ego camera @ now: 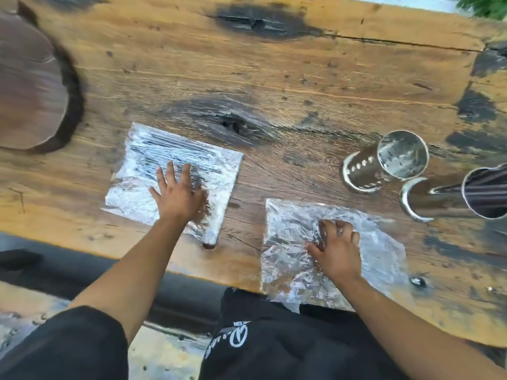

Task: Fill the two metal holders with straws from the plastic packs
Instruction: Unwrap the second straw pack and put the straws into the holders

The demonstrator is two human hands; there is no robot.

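Two clear plastic packs lie on the wooden table (274, 86). The left pack (153, 154) holds dark straws, and my left hand (178, 193) rests flat on it with fingers spread. The right pack (296, 259) looks crumpled and flat; my right hand (337, 245) presses on it with fingers curled into the plastic. Two metal holders stand at the right. The nearer-left holder (395, 157) shows a bare shiny inside. The right holder (482, 193) has dark straws in it, partly cut off by the frame edge.
A round dark wooden slab (30, 89) lies at the table's far left. The table's near edge runs just under my forearms, with the right pack overhanging it. Greenery shows at the top right corner.
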